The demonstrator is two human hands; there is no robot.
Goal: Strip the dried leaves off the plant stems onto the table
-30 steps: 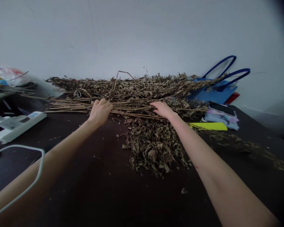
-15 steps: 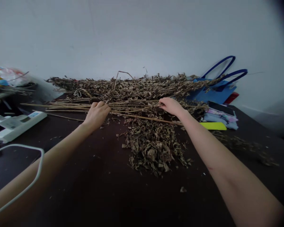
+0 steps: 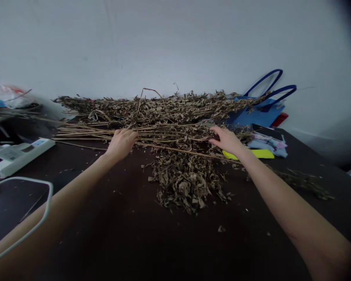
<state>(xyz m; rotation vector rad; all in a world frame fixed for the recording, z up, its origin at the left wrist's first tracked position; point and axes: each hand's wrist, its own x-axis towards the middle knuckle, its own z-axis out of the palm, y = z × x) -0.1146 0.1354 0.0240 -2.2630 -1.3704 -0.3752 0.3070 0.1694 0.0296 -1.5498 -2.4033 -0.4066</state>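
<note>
A bundle of dried plant stalks (image 3: 84, 132) lies across the dark table, bare stems to the left and crumpled leaves to the right. My left hand (image 3: 123, 142) is closed around the stems near the middle; its fingertips are hidden behind the knuckles. Farther right, my right hand (image 3: 226, 139) has thumb and fingers curled around a leafy stalk end, with brown leaf between them. In front of the stalks sits a loose pile of dried leaves (image 3: 187, 183).
A long heap of dried plants (image 3: 163, 107) lines the wall. To its right are a blue bag (image 3: 245, 116), a phone (image 3: 267, 132) on folded cloth and a yellow-green strip (image 3: 263, 153). On the left are a white power strip (image 3: 23, 156) and white cable (image 3: 50, 199).
My right hand has slid right along the leafy ends, its thumb and fingers now farther apart. My left hand keeps its place on the stems. The view has shifted slightly.
</note>
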